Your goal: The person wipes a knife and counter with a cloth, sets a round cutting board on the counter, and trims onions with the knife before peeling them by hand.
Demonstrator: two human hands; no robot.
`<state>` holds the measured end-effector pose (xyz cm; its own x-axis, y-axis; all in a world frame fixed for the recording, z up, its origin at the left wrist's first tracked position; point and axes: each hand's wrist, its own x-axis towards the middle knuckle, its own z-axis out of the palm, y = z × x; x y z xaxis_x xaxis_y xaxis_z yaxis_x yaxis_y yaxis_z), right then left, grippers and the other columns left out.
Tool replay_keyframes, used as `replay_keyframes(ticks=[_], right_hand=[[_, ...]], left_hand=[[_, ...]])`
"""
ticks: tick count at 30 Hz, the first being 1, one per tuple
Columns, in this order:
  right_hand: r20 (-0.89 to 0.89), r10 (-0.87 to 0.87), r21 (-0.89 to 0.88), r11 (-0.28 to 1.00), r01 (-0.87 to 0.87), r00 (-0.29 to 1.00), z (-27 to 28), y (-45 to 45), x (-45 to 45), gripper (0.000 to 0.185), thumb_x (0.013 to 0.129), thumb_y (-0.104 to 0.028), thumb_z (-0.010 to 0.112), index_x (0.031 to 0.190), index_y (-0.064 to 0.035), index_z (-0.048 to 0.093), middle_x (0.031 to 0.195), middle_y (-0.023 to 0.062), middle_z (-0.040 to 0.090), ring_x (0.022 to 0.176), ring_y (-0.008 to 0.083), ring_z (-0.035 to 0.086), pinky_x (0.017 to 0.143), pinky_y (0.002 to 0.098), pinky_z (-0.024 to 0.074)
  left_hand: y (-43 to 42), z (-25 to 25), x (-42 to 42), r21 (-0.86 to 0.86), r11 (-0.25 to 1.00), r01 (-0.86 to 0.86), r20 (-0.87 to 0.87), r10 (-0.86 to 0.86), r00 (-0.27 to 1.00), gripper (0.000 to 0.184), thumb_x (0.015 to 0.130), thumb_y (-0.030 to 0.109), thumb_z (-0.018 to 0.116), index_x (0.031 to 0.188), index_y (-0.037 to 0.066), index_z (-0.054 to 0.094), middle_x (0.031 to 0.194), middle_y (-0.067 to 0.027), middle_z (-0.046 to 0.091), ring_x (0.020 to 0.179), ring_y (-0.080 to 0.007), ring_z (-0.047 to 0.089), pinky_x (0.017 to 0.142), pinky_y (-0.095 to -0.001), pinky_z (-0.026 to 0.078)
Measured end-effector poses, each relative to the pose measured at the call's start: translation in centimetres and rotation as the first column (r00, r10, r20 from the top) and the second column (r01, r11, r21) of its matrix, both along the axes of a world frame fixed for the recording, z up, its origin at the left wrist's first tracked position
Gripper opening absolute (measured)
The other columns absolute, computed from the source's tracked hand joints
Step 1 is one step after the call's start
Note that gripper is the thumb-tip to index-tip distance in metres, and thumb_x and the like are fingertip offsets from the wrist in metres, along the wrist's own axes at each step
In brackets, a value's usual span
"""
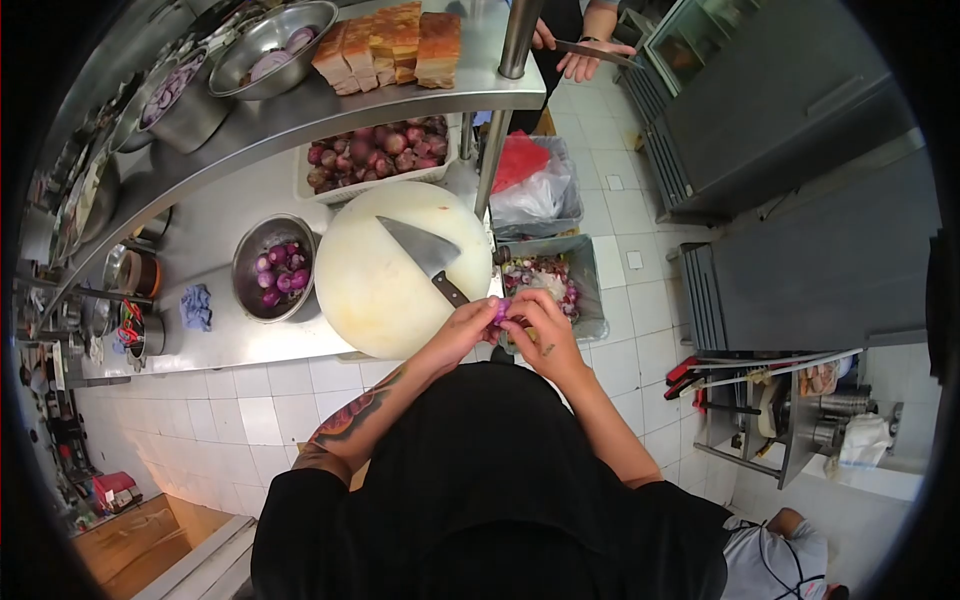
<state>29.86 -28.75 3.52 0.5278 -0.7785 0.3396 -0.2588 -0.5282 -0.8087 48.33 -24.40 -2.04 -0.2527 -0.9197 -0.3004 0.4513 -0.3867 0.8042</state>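
A purple-red onion [501,311] is pinched between my two hands at the near right edge of the round white cutting board [365,290]. My left hand [468,328] grips it from the left, and the fingers of my right hand [543,325] close on its other side. On the board lies a chef's knife [420,247], its dark handle pointing toward my left hand. Left of the board, a metal bowl [243,287] holds several peeled onions [283,272]. Just beyond my right hand, a bin [592,318] contains onion skins and scraps [545,272].
Behind the board sits a white crate [303,180] of unpeeled onions. The overhead shelf [215,135] carries slabs of layered meat [385,48] and bowls of sliced onion. A metal post [493,165] rises beside the board. Across the aisle, another person's hand [590,62] is near a knife [600,52].
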Motion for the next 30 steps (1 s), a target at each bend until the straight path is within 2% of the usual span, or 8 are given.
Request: replay_keyframes(ticks=[8,11,15,19,25,27,28,30], right_hand=[[-0.184,0.096,-0.089,0.990,-0.113,0.978,0.5,-2.0,-1.9,0.018,0.090,-0.010,0.077,0.100,-0.0043,0.063,0.102,0.0118,0.062,0.081,0.0313,0.065,0.069,0.0366,0.0541],[-0.157,0.113,-0.044,0.992,-0.121,0.981,-0.2,-2.9,-2.7,0.018,0.089,-0.007,0.079,0.094,-0.0023,0.062,0.087,0.0078,0.063,0.071,0.0206,0.065,0.062,0.0307,0.0537],[-0.120,-0.232,0.268,0.929,0.256,0.965,-7.4,-6.3,-6.4,0.011,0.088,-0.004,0.076,0.091,-0.0015,0.066,0.082,0.0119,0.069,0.068,0.0231,0.068,0.065,0.0343,0.0548],[-0.407,-0.375,-0.001,0.912,0.410,0.833,-11.0,-8.0,-11.3,0.022,0.089,-0.003,0.070,0.111,-0.0021,0.071,0.108,0.0161,0.074,0.089,0.0270,0.076,0.075,0.0356,0.0610],[-0.315,-0.339,0.048,0.927,0.371,0.886,-13.2,-4.5,-9.7,0.009,0.091,-0.005,0.069,0.099,-0.0005,0.071,0.092,0.0142,0.070,0.073,0.0255,0.068,0.067,0.0347,0.0543],[-0.267,-0.286,0.052,0.949,0.310,0.920,-10.7,-3.1,-5.5,0.008,0.091,-0.004,0.069,0.099,-0.0005,0.071,0.091,0.0142,0.069,0.074,0.0251,0.069,0.068,0.0344,0.0543],[-0.215,-0.231,0.054,0.967,0.248,0.949,-9.1,-2.5,-3.0,0.008,0.091,-0.004,0.069,0.098,-0.0006,0.071,0.090,0.0141,0.068,0.076,0.0248,0.069,0.069,0.0342,0.0542],[-0.177,-0.126,0.068,0.988,0.140,0.976,-7.1,-2.1,1.3,0.009,0.091,-0.003,0.069,0.099,-0.0002,0.071,0.089,0.0140,0.067,0.078,0.0262,0.069,0.071,0.0341,0.0542]], left_hand=[[-1.3,1.0,-0.4,-0.003,1.000,-0.003,0.044,0.003,0.999,0.046,0.111,0.043,0.044,0.113,0.003,0.067,0.093,-0.0017,0.063,0.079,-0.0102,0.055,0.077,-0.0268,0.049],[-1.9,1.5,-0.2,0.015,0.999,-0.035,0.023,0.035,0.999,0.045,0.111,0.042,0.046,0.117,0.003,0.067,0.093,-0.0019,0.063,0.079,-0.0105,0.055,0.077,-0.0266,0.049],[-1.6,2.1,1.8,-0.036,0.994,-0.107,-0.035,0.106,0.994,0.048,0.112,0.034,0.044,0.142,-0.002,0.056,0.106,-0.0050,0.062,0.087,-0.0123,0.055,0.081,-0.0290,0.049],[0.8,1.2,7.9,-0.104,0.925,-0.366,0.125,0.377,0.918,0.046,0.105,0.029,0.059,0.140,0.000,0.058,0.111,-0.0096,0.069,0.094,-0.0164,0.066,0.088,-0.0317,0.055],[6.5,-3.6,24.6,-0.479,0.503,-0.720,0.421,0.851,0.314,0.046,0.096,0.005,0.068,0.141,0.002,0.058,0.115,-0.0054,0.070,0.098,-0.0115,0.065,0.085,-0.0270,0.053],[7.5,-4.0,28.8,-0.536,0.398,-0.744,0.354,0.907,0.229,0.044,0.097,0.002,0.064,0.141,0.000,0.057,0.114,-0.0059,0.068,0.104,-0.0101,0.064,0.089,-0.0245,0.053],[7.9,-4.1,30.3,-0.532,0.435,-0.726,0.362,0.892,0.270,0.046,0.096,0.007,0.067,0.140,0.000,0.057,0.122,-0.0113,0.069,0.113,-0.0210,0.066,0.101,-0.0338,0.051],[8.6,-4.3,33.1,-0.709,0.691,-0.142,0.698,0.659,-0.280,0.049,0.093,0.018,0.073,0.137,0.001,0.060,0.131,-0.0198,0.067,0.126,-0.0329,0.062,0.114,-0.0428,0.042]])
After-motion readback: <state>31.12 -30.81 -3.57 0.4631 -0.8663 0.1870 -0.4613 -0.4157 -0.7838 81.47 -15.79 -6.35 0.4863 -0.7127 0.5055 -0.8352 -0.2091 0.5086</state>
